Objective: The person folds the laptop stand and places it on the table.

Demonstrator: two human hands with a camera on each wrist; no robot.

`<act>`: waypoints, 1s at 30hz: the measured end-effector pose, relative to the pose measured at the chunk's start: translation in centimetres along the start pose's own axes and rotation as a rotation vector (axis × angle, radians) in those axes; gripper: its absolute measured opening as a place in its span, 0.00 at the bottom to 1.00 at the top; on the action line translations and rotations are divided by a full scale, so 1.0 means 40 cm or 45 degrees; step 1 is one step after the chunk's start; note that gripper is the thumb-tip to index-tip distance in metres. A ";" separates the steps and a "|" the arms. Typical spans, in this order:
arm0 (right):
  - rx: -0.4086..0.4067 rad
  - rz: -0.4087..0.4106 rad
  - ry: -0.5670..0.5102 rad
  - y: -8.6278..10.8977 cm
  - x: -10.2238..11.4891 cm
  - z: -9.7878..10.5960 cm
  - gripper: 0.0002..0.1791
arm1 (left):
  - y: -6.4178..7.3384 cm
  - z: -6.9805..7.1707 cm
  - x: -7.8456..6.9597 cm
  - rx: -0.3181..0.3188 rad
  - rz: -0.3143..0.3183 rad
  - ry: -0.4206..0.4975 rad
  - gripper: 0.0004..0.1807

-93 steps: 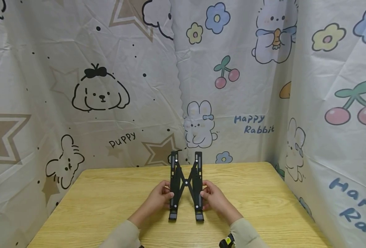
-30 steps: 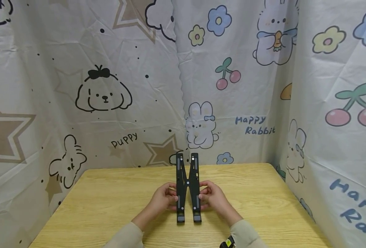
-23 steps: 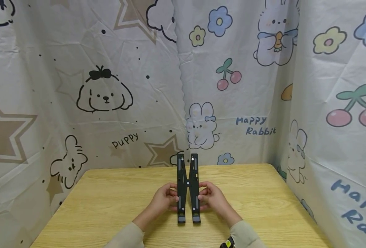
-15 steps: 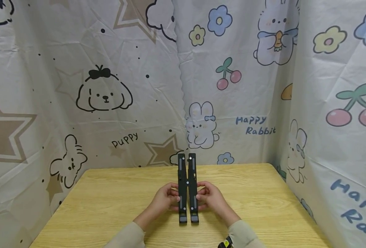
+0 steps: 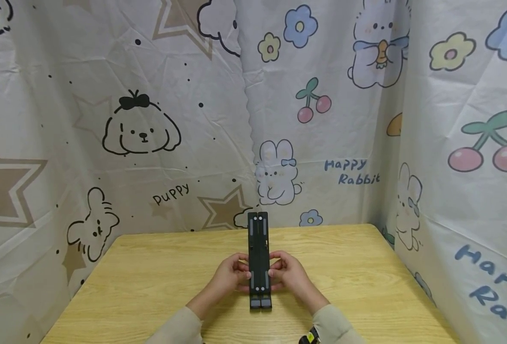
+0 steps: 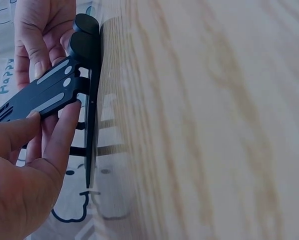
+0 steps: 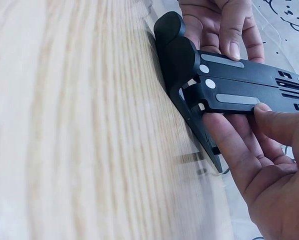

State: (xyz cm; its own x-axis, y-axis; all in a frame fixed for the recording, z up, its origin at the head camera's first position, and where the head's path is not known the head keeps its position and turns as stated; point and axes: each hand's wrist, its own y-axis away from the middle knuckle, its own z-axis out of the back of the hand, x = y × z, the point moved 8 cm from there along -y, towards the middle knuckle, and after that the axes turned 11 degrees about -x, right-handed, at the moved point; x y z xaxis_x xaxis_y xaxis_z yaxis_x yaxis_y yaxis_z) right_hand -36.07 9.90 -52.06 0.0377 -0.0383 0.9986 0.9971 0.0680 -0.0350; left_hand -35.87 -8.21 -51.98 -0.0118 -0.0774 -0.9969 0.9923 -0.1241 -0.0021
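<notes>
A black folding laptop stand (image 5: 259,258) is at the middle of the table, its two long arms lying side by side with only a thin seam between them. Grey pads and pale rivets show on its top face. My left hand (image 5: 228,274) grips the left side, thumb on top and fingers beneath. On the opposite side, my right hand (image 5: 291,273) holds it the same way. From the right wrist view, the stand's upper bars (image 7: 244,82) rise at an angle from a lower leg close to the tabletop. Some fingertips are hidden under the stand.
The light wood table (image 5: 150,277) carries the stand. Behind it and at both sides hangs a printed cloth (image 5: 172,119) with puppies, rabbits and cherries. A black and yellow device (image 5: 309,337) sits at the right sleeve.
Both hands have moved inward, bringing the stand's arms together from a wide X shape to side by side. The grips look the same throughout. The head view has shifted slightly.
</notes>
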 end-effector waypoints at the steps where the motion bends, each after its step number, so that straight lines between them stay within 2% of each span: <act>1: -0.002 -0.004 -0.002 -0.001 0.000 0.000 0.23 | 0.000 0.000 -0.001 0.002 -0.010 0.000 0.19; 5: 0.005 -0.010 -0.010 -0.004 -0.002 -0.001 0.23 | 0.006 0.004 -0.002 0.011 -0.022 -0.013 0.21; 9: 0.024 -0.023 -0.021 -0.004 -0.004 -0.004 0.23 | 0.017 0.009 0.000 0.025 -0.054 -0.105 0.28; 12: 0.032 -0.025 -0.024 -0.005 -0.004 -0.005 0.23 | 0.028 0.007 0.002 0.062 -0.059 -0.145 0.36; 18: 0.024 -0.012 -0.007 -0.011 -0.004 -0.001 0.22 | 0.049 -0.008 -0.003 0.155 -0.051 -0.145 0.47; 24: 0.024 -0.024 -0.026 -0.008 -0.015 -0.005 0.21 | 0.055 -0.013 -0.001 0.172 -0.059 -0.154 0.50; 30: 0.004 -0.026 -0.025 0.005 -0.013 -0.010 0.21 | 0.047 -0.008 -0.003 0.190 -0.066 -0.220 0.50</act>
State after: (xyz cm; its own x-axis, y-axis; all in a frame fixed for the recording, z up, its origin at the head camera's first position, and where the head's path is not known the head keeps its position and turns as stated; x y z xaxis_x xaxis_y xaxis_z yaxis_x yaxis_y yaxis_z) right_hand -35.86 9.55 -52.61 0.0163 -0.0201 0.9997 0.9974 0.0702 -0.0149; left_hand -33.98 -8.11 -51.90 -0.0962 -0.2339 -0.9675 0.9608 -0.2758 -0.0288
